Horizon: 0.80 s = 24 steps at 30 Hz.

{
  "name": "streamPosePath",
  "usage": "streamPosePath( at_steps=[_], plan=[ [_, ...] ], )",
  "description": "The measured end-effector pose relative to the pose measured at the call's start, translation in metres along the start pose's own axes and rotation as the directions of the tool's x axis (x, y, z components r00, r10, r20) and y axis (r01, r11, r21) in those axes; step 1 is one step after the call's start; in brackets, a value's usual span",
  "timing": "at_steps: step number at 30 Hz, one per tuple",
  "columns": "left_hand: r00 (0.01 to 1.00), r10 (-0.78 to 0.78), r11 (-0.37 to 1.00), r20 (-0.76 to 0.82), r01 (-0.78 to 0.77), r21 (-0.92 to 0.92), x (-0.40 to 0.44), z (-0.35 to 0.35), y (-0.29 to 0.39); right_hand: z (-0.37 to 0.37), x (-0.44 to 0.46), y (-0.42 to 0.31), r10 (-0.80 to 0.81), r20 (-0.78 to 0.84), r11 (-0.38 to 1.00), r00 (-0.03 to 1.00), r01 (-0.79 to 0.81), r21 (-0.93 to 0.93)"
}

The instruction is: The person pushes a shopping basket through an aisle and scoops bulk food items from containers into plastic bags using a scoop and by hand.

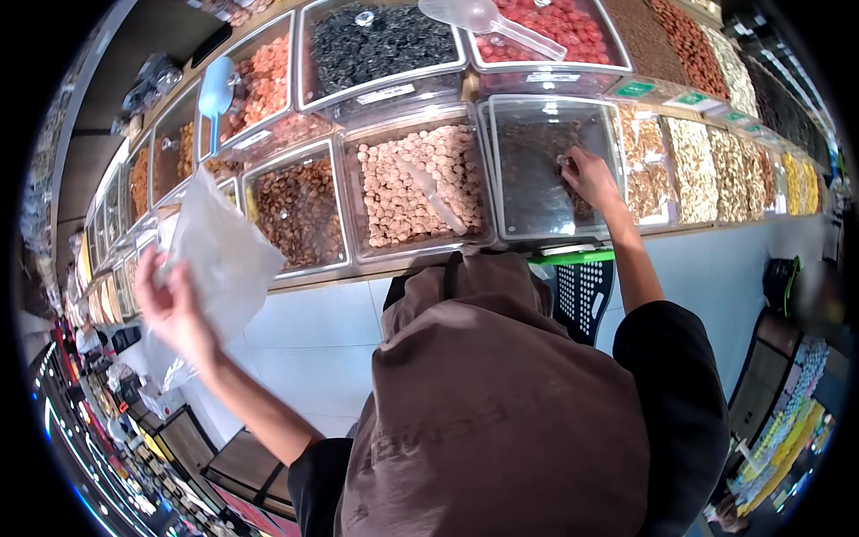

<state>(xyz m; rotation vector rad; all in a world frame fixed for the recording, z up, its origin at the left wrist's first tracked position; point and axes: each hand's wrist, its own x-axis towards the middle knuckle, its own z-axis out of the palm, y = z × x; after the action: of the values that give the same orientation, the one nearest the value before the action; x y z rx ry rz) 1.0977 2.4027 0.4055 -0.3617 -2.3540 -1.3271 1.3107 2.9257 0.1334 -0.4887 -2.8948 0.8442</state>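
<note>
My left hand (pixel 174 304) holds a translucent white plastic bag (pixel 219 242) that hangs beside the bins; the hand is partly blurred. My right hand (pixel 591 182) is closed on the small knob of a clear lid (pixel 537 192), which lies over a bin of dark brown pieces. Left of that lid, an uncovered-looking bin of pale pinkish round pieces (pixel 394 210) has a translucent scoop (pixel 434 197) in it. Farther left is a lidded bin of brown pieces (pixel 300 210).
Behind are bins of dark dried fruit (pixel 385 45) and red pieces (pixel 555 27) with a clear scoop (pixel 501 25) on top. A blue scoop (pixel 216 98) is at the back left. Nuts and seeds (pixel 693 166) fill bins at the right. A green-edged basket (pixel 582 291) sits below the counter.
</note>
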Motion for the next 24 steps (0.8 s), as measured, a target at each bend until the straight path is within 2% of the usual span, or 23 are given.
streamPosePath(
  at_steps=[1, 2, 3, 4, 5, 7, 9, 10, 11, 12, 13, 15, 17, 19, 20, 22, 23, 24],
  plan=[
    [0.989, -0.061, 0.998, 0.132, 0.062, -0.001, -0.013, 0.024, 0.000, 0.001, 0.001, 0.000, -0.011, -0.042, 1.000, 0.999, 0.011, -0.004],
    [0.976, 0.032, 0.993, 0.216, -0.006, -0.120, -0.030, 0.060, -0.014, 0.002, 0.001, 0.000, 0.013, -0.053, 1.000, 0.999, -0.012, 0.018],
    [0.933, -0.046, 0.996, 0.356, 0.015, 0.090, -0.045, 0.089, -0.005, 0.003, 0.003, -0.001, 0.005, -0.050, 1.000, 0.999, -0.004, 0.024],
    [0.890, 0.008, 0.982, 0.456, -0.093, 0.165, -0.058, 0.115, -0.019, 0.002, 0.003, -0.002, 0.015, -0.066, 0.999, 0.998, -0.012, 0.034],
    [0.862, 0.018, 0.977, 0.506, -0.122, 0.173, -0.071, 0.139, -0.041, 0.001, 0.001, -0.002, 0.030, -0.080, 0.999, 0.996, -0.027, 0.042],
    [0.837, -0.069, 0.976, 0.543, -0.056, 0.211, -0.100, 0.178, -0.075, 0.001, -0.003, -0.003, 0.086, -0.037, 0.996, 0.996, -0.085, 0.042],
    [0.793, 0.048, 0.943, 0.607, -0.237, 0.235, -0.129, 0.201, -0.120, -0.003, -0.008, -0.007, 0.012, -0.145, 0.998, 0.989, -0.004, 0.061],
    [0.750, -0.080, 0.942, 0.657, -0.159, 0.296, -0.139, 0.206, -0.123, -0.005, -0.012, -0.012, 0.019, -0.149, 0.998, 0.989, -0.010, 0.060],
    [0.637, -0.287, 0.932, 0.715, 0.014, 0.362, -0.145, 0.205, -0.117, -0.007, -0.017, -0.021, -0.072, -0.274, 0.996, 0.959, 0.056, -0.068],
    [0.684, -0.169, 0.938, 0.710, -0.110, 0.329, -0.154, 0.205, -0.110, -0.007, -0.023, -0.029, -0.175, -0.378, 0.974, 0.909, 0.103, -0.202],
    [0.712, -0.051, 0.925, 0.700, -0.231, 0.302, -0.168, 0.203, -0.101, -0.005, -0.031, -0.038, -0.168, -0.376, 0.975, 0.911, 0.097, -0.201],
    [0.635, -0.015, 0.914, 0.773, -0.306, 0.268, -0.183, 0.194, -0.061, 0.003, -0.043, -0.058, -0.086, -0.420, 0.996, 0.903, 0.067, -0.060],
    [0.633, 0.113, 0.905, 0.766, -0.384, 0.184, -0.197, 0.181, -0.046, 0.013, -0.052, -0.087, -0.009, -0.357, 0.980, 0.934, 0.079, 0.183],
    [0.716, 0.091, 0.847, 0.692, -0.421, 0.325, -0.196, 0.165, -0.040, 0.029, -0.056, -0.120, 0.167, -0.113, 0.843, 0.980, -0.082, 0.532],
    [0.714, 0.092, 0.845, 0.694, -0.424, 0.325, -0.191, 0.164, -0.041, 0.039, -0.049, -0.133, 0.096, -0.078, 0.846, 0.992, -0.040, 0.532],
    [0.870, -0.029, 0.703, 0.493, -0.333, 0.629, -0.182, 0.165, -0.045, 0.068, -0.031, -0.156, -0.038, 0.049, 0.863, 0.998, 0.008, 0.505],
    [0.870, -0.028, 0.704, 0.492, -0.333, 0.628, -0.178, 0.165, -0.051, 0.092, -0.020, -0.163, -0.098, 0.148, 0.879, 0.984, 0.016, 0.477],
    [0.872, -0.057, 0.619, 0.486, -0.351, 0.702, -0.171, 0.165, -0.060, 0.115, -0.009, -0.172, -0.113, 0.184, 0.892, 0.976, 0.019, 0.452]
  ],
)
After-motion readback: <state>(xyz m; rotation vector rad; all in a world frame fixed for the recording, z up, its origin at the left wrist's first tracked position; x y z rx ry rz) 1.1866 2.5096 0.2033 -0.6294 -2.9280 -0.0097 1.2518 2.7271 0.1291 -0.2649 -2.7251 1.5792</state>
